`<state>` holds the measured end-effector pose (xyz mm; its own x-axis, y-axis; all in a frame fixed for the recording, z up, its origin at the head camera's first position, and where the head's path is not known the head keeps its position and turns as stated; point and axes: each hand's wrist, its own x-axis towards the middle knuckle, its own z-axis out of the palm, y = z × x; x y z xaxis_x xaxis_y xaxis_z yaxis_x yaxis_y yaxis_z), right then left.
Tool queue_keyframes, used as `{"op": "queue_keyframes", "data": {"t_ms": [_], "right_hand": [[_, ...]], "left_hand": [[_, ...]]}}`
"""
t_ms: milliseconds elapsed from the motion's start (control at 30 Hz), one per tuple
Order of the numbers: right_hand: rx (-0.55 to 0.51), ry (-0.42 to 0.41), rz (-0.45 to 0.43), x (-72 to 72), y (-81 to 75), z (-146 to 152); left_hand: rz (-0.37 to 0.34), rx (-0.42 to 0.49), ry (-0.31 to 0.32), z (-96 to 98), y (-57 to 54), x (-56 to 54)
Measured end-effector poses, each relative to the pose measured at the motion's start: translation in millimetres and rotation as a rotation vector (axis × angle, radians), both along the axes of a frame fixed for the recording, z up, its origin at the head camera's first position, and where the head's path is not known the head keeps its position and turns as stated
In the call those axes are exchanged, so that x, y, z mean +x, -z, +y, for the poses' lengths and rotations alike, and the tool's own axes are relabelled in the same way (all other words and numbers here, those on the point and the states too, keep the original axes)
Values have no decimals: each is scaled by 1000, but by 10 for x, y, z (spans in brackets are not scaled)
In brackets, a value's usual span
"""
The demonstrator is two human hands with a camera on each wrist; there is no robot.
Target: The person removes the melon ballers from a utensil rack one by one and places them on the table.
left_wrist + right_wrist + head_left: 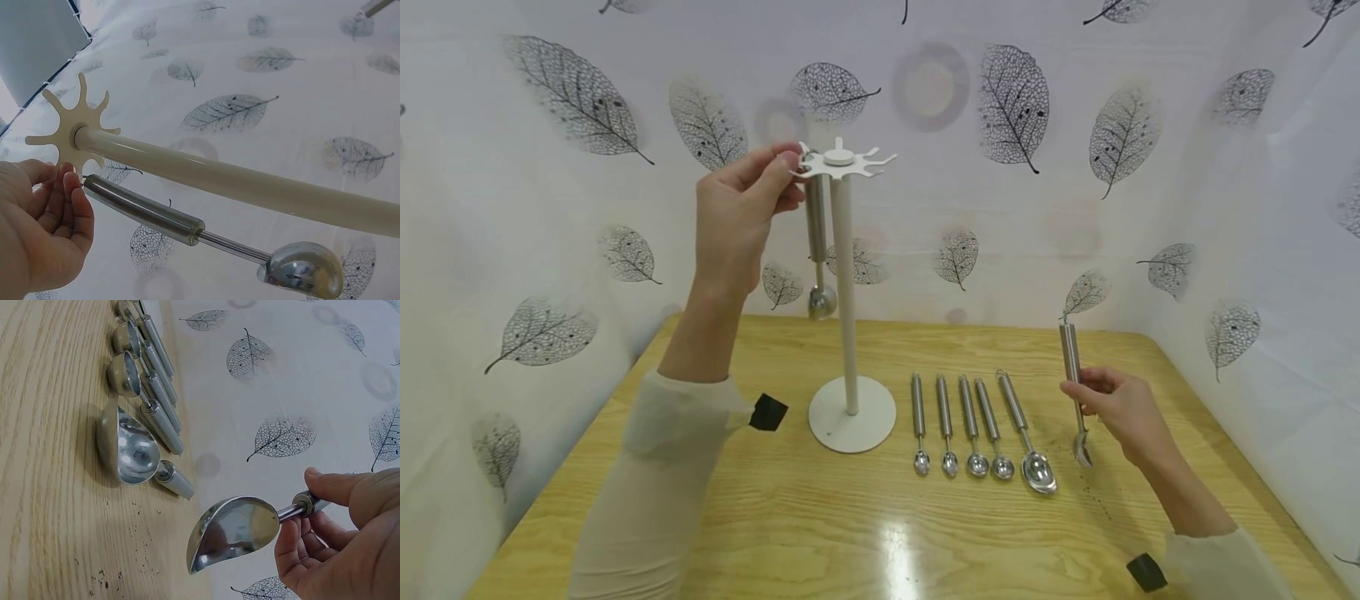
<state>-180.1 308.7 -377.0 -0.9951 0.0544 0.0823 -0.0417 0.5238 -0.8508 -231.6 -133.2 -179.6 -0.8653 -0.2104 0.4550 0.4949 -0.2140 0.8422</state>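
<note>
At the top of a white hanging rack point(844, 283), my left hand point(733, 212) pinches the handle end of a metal scoop point(816, 221) beside a hook. That scoop hangs bowl down along the pole; the left wrist view shows its rounded bowl point(306, 269), while the fingers hide the contact with the hook. Off to the right, my right hand point(1118, 412) holds another metal scoop point(1070, 350) by the lower handle, bowl down above the table. Its wide, pointed bowl point(234, 531) shows in the right wrist view.
Several metal scoops and spoons lie in a row, the largest scoop point(1037, 471) rightmost. The rack's round base point(852, 433) stands on the wooden table point(790, 533). Dark crumbs lie under my right hand. A leaf-print curtain point(917, 208) hangs behind.
</note>
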Motion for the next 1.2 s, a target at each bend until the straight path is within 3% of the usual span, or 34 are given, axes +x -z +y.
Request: {"op": "queue_keyframes", "data": {"t_ms": [533, 1200], "right_hand": [[80, 6, -213, -35, 263, 54], [100, 14, -260, -118, 426, 36]], "left_hand": [[25, 19, 19, 3, 12, -6], [64, -18, 13, -9, 48, -17]]}}
